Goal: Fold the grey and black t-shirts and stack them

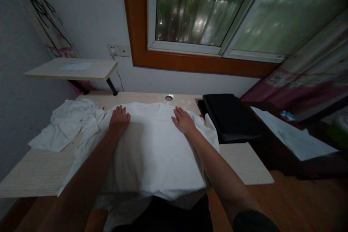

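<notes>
A white T-shirt (157,145) lies spread over the desk, its collar toward the wall and its lower end hanging over the front edge. My left hand (119,117) rests flat on the shirt near its left shoulder, fingers stretched out. Near the right shoulder my right hand (183,119) also lies flat on the cloth, its fingers pointing up and to the left. Neither hand grips anything. The shirt's right sleeve is bunched beside the black folder-like item, and its left side is partly hidden by my left forearm.
A crumpled white cloth (73,116) lies at the left of the wooden desk (35,174). Behind it stands a raised shelf (95,69). At right are a black flat case (231,116) and a darker surface bearing a white sheet (293,134). A window rises behind.
</notes>
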`<move>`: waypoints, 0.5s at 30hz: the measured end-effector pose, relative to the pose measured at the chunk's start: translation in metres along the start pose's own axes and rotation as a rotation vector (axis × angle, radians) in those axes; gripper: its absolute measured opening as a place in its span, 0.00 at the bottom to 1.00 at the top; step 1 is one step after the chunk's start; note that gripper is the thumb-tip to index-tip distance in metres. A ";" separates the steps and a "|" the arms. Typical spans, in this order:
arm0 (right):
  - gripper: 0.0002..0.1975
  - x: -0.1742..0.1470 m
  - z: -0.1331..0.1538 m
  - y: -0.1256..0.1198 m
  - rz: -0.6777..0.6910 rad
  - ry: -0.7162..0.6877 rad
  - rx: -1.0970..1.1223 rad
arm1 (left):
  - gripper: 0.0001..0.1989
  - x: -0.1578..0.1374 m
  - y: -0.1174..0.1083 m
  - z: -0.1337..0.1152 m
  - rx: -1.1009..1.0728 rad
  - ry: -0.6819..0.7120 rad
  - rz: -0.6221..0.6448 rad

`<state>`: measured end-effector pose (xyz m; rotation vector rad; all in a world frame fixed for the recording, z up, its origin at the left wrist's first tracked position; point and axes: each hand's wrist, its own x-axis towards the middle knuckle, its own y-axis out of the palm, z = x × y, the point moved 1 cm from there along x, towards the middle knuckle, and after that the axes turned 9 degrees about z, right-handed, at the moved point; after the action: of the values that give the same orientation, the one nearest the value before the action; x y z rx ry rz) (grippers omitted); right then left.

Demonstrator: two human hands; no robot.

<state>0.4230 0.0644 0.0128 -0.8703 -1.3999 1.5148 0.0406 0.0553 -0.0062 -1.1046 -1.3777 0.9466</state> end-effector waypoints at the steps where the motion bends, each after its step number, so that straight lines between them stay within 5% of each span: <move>1: 0.29 -0.002 -0.005 0.000 -0.004 0.007 -0.004 | 0.28 0.001 0.000 0.001 0.000 -0.002 0.016; 15: 0.29 -0.031 -0.045 -0.006 0.007 0.145 -0.043 | 0.28 -0.002 -0.004 -0.022 -0.006 0.067 0.158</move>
<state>0.4763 0.0531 0.0116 -0.9923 -1.3292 1.4025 0.0617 0.0520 -0.0008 -1.2531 -1.2540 1.0099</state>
